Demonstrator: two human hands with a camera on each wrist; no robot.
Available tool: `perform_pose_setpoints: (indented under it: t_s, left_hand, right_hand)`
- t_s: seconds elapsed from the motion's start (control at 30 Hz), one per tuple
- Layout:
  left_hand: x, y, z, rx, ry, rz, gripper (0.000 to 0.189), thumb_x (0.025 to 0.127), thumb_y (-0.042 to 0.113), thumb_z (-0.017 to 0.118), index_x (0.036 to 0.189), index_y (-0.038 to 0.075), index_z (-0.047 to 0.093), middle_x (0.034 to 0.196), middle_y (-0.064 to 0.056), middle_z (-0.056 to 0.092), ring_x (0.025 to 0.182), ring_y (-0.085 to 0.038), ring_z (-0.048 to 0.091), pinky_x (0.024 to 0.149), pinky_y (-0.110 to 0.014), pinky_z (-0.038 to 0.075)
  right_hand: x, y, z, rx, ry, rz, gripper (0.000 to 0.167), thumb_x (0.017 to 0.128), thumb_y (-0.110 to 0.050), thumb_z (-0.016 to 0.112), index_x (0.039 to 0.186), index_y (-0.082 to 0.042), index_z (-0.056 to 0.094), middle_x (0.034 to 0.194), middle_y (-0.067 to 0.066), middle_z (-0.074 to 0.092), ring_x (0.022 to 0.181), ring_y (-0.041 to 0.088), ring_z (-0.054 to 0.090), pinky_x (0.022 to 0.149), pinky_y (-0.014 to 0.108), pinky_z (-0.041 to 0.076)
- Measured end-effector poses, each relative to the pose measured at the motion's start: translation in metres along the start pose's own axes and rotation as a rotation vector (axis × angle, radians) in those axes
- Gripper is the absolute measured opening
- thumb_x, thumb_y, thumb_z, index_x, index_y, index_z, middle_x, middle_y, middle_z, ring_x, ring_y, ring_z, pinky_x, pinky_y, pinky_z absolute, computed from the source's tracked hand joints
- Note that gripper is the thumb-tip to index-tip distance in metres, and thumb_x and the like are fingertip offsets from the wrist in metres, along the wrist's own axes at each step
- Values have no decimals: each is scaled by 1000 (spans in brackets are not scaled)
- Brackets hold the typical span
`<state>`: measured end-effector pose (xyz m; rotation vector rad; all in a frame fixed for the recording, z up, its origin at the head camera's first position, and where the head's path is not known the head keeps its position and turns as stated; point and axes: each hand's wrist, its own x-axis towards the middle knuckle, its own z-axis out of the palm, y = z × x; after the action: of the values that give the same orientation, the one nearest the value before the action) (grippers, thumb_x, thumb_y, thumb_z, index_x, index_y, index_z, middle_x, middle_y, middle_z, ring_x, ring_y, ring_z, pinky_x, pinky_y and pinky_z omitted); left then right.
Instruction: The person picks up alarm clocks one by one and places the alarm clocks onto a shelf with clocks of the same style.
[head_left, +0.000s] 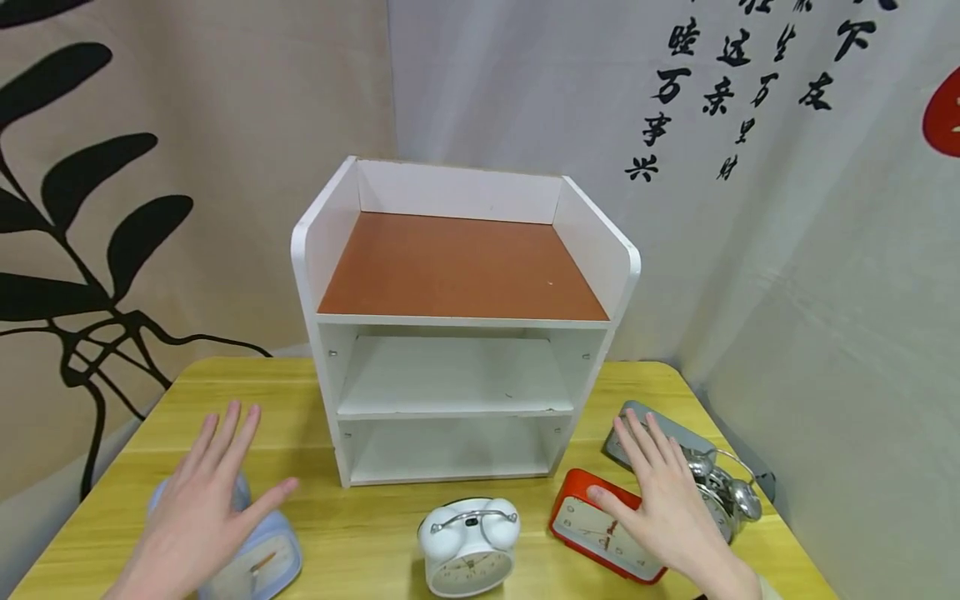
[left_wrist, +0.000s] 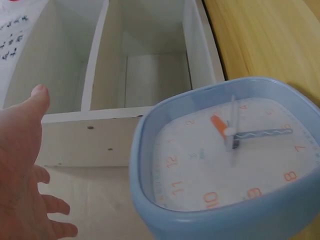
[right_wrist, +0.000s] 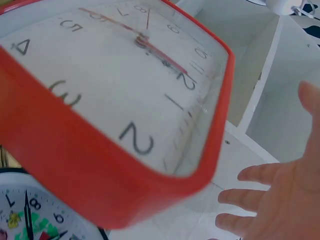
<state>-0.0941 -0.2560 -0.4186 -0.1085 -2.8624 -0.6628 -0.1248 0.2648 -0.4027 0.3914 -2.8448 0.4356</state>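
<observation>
My left hand, fingers straight and spread, hovers over a light blue alarm clock at the table's left. In the left wrist view that blue clock stands beside the hand, with nothing in the fingers. My right hand is likewise spread above a red alarm clock, whose right part it hides. The right wrist view shows the red clock large, apart from the outstretched fingers. Between the hands stands a white twin-bell alarm clock.
A white shelf unit with a brown top stands at the table's back middle. Beyond the right hand are a silver twin-bell clock and a grey clock-like object. Printed curtains hang behind the yellow wooden table.
</observation>
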Motion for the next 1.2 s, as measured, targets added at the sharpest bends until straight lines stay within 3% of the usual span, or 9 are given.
perform_pose_setpoints:
  t_s: [0.33,0.53,0.6,0.67,0.73,0.83,0.9,1.07,1.2]
  left_hand:
    - [0,13,-14,-149,122,71,94,103,40,67,170,15,5,178,-15,-1,162,-53,7,126,-78,6]
    - [8,23,-25,-208,143,45,90,104,39,65,171,20,8,179,-13,6,157,-57,19,122,-81,16]
    - [12,27,-29,-223,167,36,87,105,38,64,171,23,9,179,-14,12,151,-59,31,116,-80,27]
    - [15,32,-33,-242,196,29,84,106,37,64,170,27,11,178,-13,17,146,-58,39,112,-74,37]
    - [18,36,-35,-267,237,33,81,106,35,64,170,31,14,176,-13,24,143,-54,45,117,-46,50]
    - [21,41,-34,-312,295,55,78,105,31,66,168,34,21,174,-11,32,146,-45,46,108,0,41]
    - [24,45,-32,-345,330,79,76,105,27,67,167,34,25,172,-11,36,150,-30,45,96,14,26]
    - [33,51,-31,-435,424,150,74,103,14,68,166,30,32,168,-10,43,142,16,39,98,10,34]
    - [39,54,-32,-488,505,182,72,102,6,66,165,27,36,165,1,48,136,21,41,98,7,39]
  right_hand:
    - [-11,17,-10,-10,111,-40,95,91,-53,77,167,-18,31,173,16,32,161,45,22,137,60,5]
    - [-18,31,-16,-11,153,-35,97,90,-48,80,167,-16,30,174,17,30,163,41,18,139,49,-4]
    - [-20,36,-17,-12,171,-36,97,89,-47,81,166,-15,32,174,17,29,165,39,16,139,51,-3]
    - [-21,41,-17,-10,181,-31,97,88,-46,82,166,-13,33,174,16,28,166,37,13,139,56,0]
    - [-23,46,-18,0,178,-21,97,88,-45,82,166,-13,33,175,16,26,167,36,11,137,62,2]
    - [-28,54,-20,24,162,2,99,88,-43,82,166,-12,30,176,16,24,167,38,9,136,64,-1]
    - [-31,59,-22,36,164,16,99,89,-42,82,166,-10,30,175,18,24,166,40,10,136,64,-2]
    - [-36,70,-29,56,168,68,103,90,-42,82,168,-12,23,175,21,22,165,43,11,133,70,3]
    - [-38,78,-30,97,143,127,108,91,-42,82,170,-14,14,175,25,19,163,48,11,124,81,10]
